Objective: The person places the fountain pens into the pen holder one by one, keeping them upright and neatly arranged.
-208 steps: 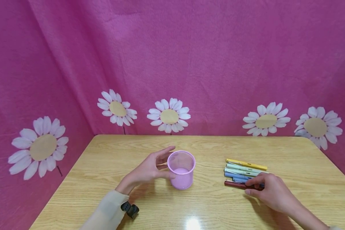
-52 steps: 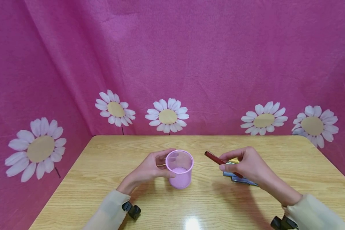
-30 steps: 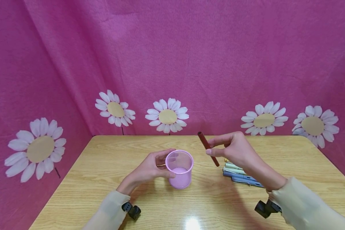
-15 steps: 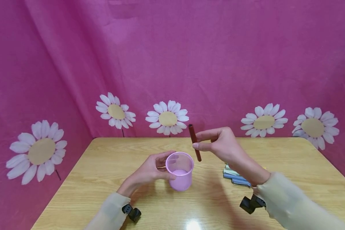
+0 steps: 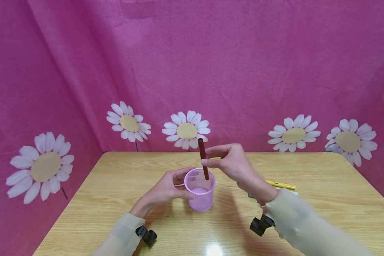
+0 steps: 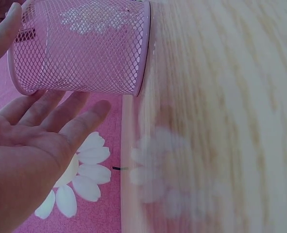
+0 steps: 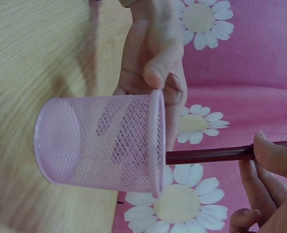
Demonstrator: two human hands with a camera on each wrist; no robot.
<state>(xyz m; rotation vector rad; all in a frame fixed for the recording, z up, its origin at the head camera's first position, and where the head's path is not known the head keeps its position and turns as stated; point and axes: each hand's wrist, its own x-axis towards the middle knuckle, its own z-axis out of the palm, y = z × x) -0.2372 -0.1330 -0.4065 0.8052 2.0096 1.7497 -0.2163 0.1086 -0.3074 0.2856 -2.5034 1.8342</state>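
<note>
A pink mesh pen cup (image 5: 201,203) stands upright on the table. My left hand (image 5: 166,190) holds it from the left, thumb at the rim and fingers along the far side. My right hand (image 5: 232,164) pinches a dark red pen (image 5: 202,151) between thumb and fingers, nearly upright over the cup. In the right wrist view the lower end of the pen (image 7: 206,156) is right at the rim of the cup (image 7: 104,145). The left wrist view shows the mesh wall of the cup (image 6: 85,53) with left-hand fingers (image 6: 60,109) spread beside it.
Behind the right forearm lie more pens, mostly hidden; a yellow pen (image 5: 283,185) and bits of pale and blue ones show. Beyond the wooden table (image 5: 166,231) hangs a magenta cloth (image 5: 236,71) with white flowers.
My right hand has lifted the dark red pen from the row of pens, turned it upright and carried it left to the cup's mouth. The left hand has stayed at the cup.
</note>
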